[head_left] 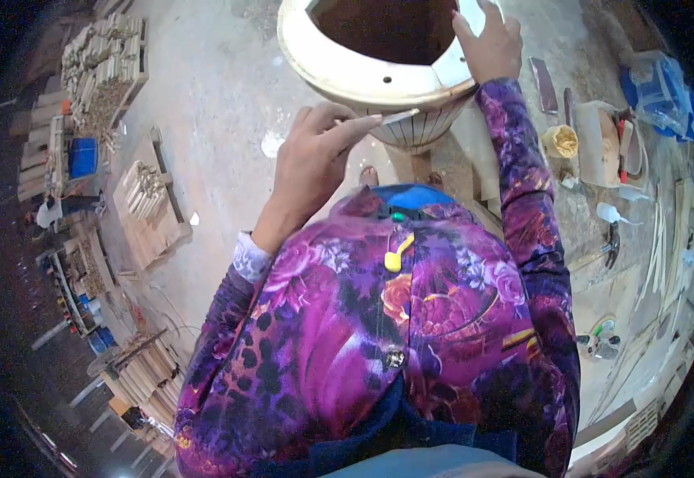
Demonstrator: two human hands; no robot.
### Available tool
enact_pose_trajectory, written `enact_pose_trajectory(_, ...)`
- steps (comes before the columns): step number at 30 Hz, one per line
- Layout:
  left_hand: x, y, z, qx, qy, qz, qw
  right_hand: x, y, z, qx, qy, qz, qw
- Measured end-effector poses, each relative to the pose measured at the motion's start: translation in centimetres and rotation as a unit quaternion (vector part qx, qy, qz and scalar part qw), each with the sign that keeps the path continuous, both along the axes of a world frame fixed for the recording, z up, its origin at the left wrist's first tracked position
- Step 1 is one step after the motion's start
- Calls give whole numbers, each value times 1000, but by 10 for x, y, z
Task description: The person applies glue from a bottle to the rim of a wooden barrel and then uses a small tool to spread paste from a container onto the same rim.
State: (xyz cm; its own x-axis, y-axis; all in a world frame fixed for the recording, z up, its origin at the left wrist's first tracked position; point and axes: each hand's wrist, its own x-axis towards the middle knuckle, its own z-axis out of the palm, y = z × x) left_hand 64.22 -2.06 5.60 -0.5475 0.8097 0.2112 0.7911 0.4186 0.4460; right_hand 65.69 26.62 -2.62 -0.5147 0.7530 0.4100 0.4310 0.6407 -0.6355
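Observation:
A large round wooden vessel with a wide white rim point(315, 49) stands in front of me at the top of the head view. Its inside is dark, and small holes show in the rim. My left hand point(311, 163) is closed in a pinch on a thin pale strip point(398, 116), just outside the rim's near edge. The strip points to the right; its exact kind cannot be made out. On the rim's right side rests my right hand point(492, 48), its fingers spread and nothing visible in them.
Stacked wood sticks point(104, 64) and a board with sticks point(144, 191) lie on the left. To the right are a tub of yellowish paste point(561, 142), a white bottle point(611, 213), pliers point(612, 245), blue plastic point(669, 99) and long thin strips point(656, 247) on the floor.

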Motion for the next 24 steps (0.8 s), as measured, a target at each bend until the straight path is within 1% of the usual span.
enact_pose_trajectory(1,-5,0,1,-4,7,32,999,0,0,-1,8,-13,-8,1000)
enact_pose_trajectory(2,-8,2,0,-4,8,33,999,1,0,-2,13,-31,-13,999)
enact_pose_trajectory(4,-8,8,-3,-16,83,71,994,3,0,-3,11,-28,-1,1000)
enact_pose_trajectory(5,-2,11,-4,-18,90,49,995,3,-4,2,94,-38,-19,995)
enact_pose_trajectory(6,7,13,-2,-21,42,40,998,2,-6,4,175,-46,-37,983)
enact_pose_trajectory(8,8,12,3,-24,-19,-38,999,-1,-6,4,155,-59,-23,986)
enact_pose_trajectory(9,8,12,1,-25,-21,-34,999,-2,-5,3,140,-68,-14,988)
enact_pose_trajectory(11,-1,10,-2,40,7,17,999,0,-5,1,140,-73,-3,987)
enact_pose_trajectory(12,-6,9,0,43,25,55,997,-1,-4,1,144,-76,4,987)
enact_pose_trajectory(13,-4,10,0,12,49,86,995,0,-3,1,141,-78,9,987)
enact_pose_trajectory(14,0,10,0,-19,73,118,990,-1,0,6,161,-90,13,983)
enact_pose_trajectory(15,10,14,-1,-17,61,104,993,-3,5,11,183,-99,16,978)
enact_pose_trajectory(16,21,18,-2,-15,49,89,995,-5,10,14,181,-100,21,978)
enact_pose_trajectory(17,28,19,-3,-16,8,49,999,-8,17,16,144,-108,41,983)
enact_pose_trajectory(18,29,20,-2,-17,7,55,998,-13,23,14,106,-115,61,986)
enact_pose_trajectory(19,30,22,0,16,-59,48,997,-17,30,0,116,-84,66,988)
enact_pose_trajectory(20,29,24,0,50,-125,40,990,-19,30,0,114,-84,70,987)
enact_pose_trajectory(21,29,25,-2,52,-100,74,991,-21,31,0,108,-75,71,989)
enact_pose_trajectory(22,30,26,-4,48,-107,78,990,-18,29,-3,98,-71,75,990)
enact_pose_trajectory(24,28,34,-11,52,16,99,994,-16,27,0,91,-85,78,989)
